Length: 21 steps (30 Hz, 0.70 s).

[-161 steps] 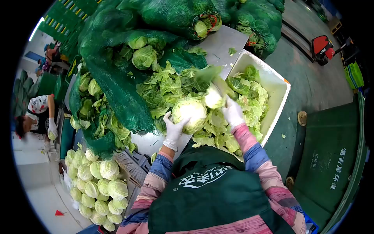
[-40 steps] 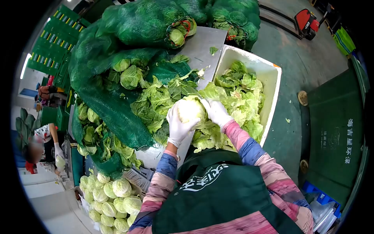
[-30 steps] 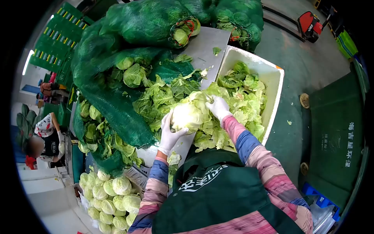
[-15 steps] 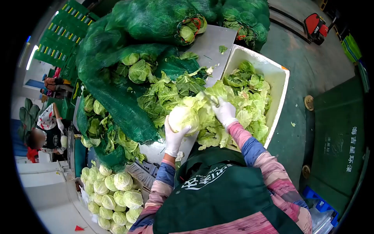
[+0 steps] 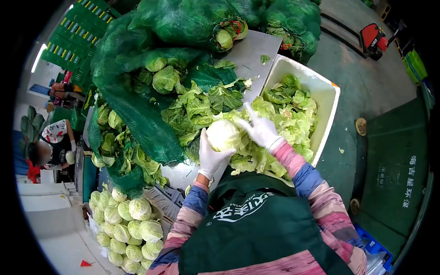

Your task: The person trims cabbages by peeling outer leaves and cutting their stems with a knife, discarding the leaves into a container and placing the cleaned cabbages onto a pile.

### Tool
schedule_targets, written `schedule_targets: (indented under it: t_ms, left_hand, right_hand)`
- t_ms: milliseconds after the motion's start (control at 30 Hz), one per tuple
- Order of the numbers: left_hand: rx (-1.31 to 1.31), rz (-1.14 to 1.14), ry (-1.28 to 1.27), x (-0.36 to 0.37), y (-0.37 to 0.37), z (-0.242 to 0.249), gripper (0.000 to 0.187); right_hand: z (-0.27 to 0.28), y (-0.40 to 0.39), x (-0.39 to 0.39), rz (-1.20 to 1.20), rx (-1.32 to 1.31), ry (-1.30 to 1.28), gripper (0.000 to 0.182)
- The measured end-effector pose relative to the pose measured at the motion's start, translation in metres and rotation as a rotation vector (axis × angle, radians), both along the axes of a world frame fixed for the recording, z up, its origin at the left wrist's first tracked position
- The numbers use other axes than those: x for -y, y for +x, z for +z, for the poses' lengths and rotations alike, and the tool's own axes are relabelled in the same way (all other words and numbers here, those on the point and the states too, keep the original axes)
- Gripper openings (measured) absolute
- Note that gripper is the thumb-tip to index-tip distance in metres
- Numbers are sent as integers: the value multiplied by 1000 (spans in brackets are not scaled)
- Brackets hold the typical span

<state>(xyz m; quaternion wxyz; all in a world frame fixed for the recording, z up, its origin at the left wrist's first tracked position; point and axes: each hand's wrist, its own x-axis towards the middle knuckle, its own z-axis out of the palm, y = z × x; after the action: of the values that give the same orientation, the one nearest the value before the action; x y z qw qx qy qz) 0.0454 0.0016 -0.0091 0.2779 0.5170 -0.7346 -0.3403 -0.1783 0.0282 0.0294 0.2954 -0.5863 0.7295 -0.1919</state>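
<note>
My left hand (image 5: 211, 158), in a white glove, is wrapped round the lower left side of a pale, trimmed cabbage (image 5: 223, 135). Just right of the cabbage is my right hand (image 5: 261, 130), also gloved, with fingers apart and pointing toward the cabbage; I make out nothing held in it. Beneath both hands lie loose cabbage leaves (image 5: 250, 160). More leaves fill a white foam box (image 5: 326, 123) on the right. Darker outer leaves (image 5: 195, 110) are heaped beyond the cabbage.
Green mesh sacks (image 5: 178, 27) of cabbages cover the far side of the metal table (image 5: 254, 50). Trimmed cabbages (image 5: 133, 229) are stacked at lower left. A green bin (image 5: 394, 160) and a red pallet jack (image 5: 373, 41) stand right. Another person (image 5: 57, 144) is at far left.
Loose leaves at the cabbage's right side have come away, leaving its pale round surface bare. My right hand's fingers have spread, and my left hand has turned the cabbage slightly upward.
</note>
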Motion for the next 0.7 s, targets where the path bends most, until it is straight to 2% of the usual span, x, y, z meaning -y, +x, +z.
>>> schedule_targets:
  t_ms: [100, 267, 333, 367, 467, 500, 533, 633, 700]
  left_hand:
    - [130, -25, -87, -4, -16, 9, 119]
    - [232, -31, -155, -8, -21, 11, 122]
    - [215, -46, -97, -9, -18, 16, 121]
    - [202, -82, -115, -10, -16, 16, 121]
    - [181, -128, -103, -10, -4, 11, 121]
    - [102, -142, -70, -8, 3, 7, 123]
    - [23, -153, -37, -6, 10, 4, 124]
    - [37, -191, -23, -1, 30, 3, 124]
    - [84, -213, -2, -2, 42, 5, 123]
  right_hand:
    - [-11, 24, -5, 208, -185, -242, 69]
    - [-18, 23, 12, 197, -202, -109, 61]
    - [-18, 11, 24, 40, -61, -101, 57]
    - [-18, 7, 31, -8, -77, -59, 53]
    - [-17, 12, 32, 90, -38, -114, 54]
    - [-16, 18, 33, 83, -84, -80, 44]
    - [-20, 19, 34, 85, -83, -77, 44]
    - [-45, 22, 38, -92, -2, -91, 29]
    - [-64, 12, 42, -189, 11, 8, 32]
